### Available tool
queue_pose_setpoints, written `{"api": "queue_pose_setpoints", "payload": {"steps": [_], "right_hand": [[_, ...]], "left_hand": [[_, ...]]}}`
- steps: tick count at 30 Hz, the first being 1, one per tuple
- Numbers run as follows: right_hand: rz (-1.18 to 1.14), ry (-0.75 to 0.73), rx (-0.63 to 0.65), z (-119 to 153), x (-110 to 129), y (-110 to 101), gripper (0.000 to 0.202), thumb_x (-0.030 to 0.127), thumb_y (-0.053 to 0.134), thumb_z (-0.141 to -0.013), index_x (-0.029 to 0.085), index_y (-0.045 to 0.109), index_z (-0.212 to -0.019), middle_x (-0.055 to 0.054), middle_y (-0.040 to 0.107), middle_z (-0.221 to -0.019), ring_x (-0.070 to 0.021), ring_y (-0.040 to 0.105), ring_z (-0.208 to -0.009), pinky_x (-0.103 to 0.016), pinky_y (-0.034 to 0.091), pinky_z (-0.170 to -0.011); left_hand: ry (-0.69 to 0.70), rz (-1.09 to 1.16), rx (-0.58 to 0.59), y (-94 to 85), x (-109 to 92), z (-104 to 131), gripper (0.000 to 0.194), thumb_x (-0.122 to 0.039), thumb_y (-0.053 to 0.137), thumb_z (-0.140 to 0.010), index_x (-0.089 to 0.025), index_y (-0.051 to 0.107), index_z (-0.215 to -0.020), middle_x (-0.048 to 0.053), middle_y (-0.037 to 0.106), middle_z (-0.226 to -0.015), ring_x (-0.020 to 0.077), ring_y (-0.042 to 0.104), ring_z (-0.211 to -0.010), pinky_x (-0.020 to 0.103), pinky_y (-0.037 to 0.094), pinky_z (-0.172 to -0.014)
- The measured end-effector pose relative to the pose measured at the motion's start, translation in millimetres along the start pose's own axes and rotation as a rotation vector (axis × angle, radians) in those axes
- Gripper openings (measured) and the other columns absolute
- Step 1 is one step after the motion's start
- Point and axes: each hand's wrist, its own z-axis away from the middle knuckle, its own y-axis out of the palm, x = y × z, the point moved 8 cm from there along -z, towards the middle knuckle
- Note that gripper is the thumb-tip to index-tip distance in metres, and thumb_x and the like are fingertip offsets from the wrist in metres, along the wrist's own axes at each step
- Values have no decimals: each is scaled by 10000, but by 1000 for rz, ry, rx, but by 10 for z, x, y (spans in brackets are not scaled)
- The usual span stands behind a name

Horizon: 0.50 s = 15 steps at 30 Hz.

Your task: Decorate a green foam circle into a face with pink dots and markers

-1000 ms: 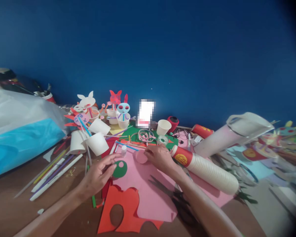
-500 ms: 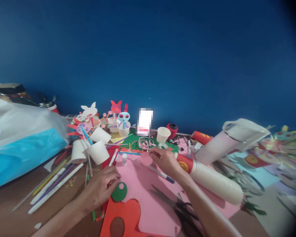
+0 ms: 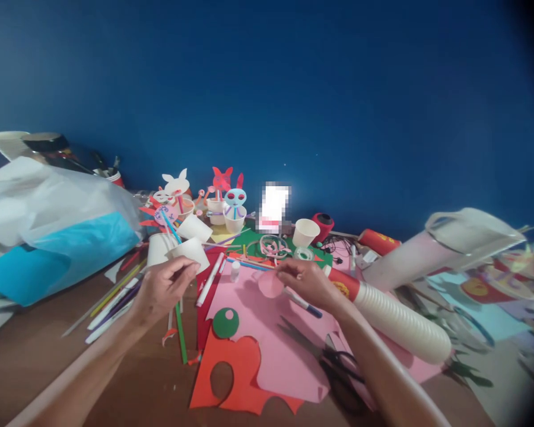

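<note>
While tight in right hand's grip point(image 3: 301, 280), pink disc point(image 3: 270, 286) near marker point(image 3: 311, 309) and scissors point(image 3: 320, 351) — left hand's grip point(image 3: 165, 292) unclear.

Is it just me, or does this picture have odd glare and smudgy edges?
In the head view, the white rectangle glares, its edges broken into blocks; in the head view's far right, the red cup looks smeared; in the head view's centre, soft shadow falls on the pink sheet near the right hand.
</note>
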Motion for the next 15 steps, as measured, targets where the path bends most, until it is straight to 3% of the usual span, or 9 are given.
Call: {"api": "queue_pose_setpoints", "payload": {"steps": [3, 7, 12, 15], "right_hand": [[189, -25, 88, 16, 57, 184, 148, 228, 498, -802, 206, 643, -796, -3, 666, -706, -136, 581, -636, -223, 365, -589], [505, -40, -36, 39, 145, 251, 161, 226, 498, -825, 175, 632, -752, -67, 661, -715, -181, 586, -692, -309, 337, -727], [484, -276, 71, 193, 501, 632, 234, 240, 442, -870, 177, 605, -715, -50, 617, -686, -165, 547, -675, -312, 295, -682], [390, -364, 83, 291, 685, 812, 198, 358, 532, -821, 199, 600, -917, -53, 623, -814, -189, 536, -790, -323, 296, -731]], "left_hand": [[-19, -40, 50, -18, 19, 0, 283, -342, 473, -773, -159, 584, -587, -24, 581, -507, 92, 495, -494, 173, 364, -484], [-5, -52, 72, -21, 5, 37, 287, -332, 462, -777, -157, 582, -585, -17, 578, -495, 94, 491, -499, 175, 374, -503], [2, -59, 72, -25, -7, 66, 290, -303, 448, -792, -152, 572, -577, -1, 605, -538, 103, 524, -534, 184, 393, -547], [3, -69, 71, -34, -10, 65, 284, -299, 449, -794, -150, 577, -590, -5, 604, -536, 101, 524, -532, 183, 390, -544]]}}
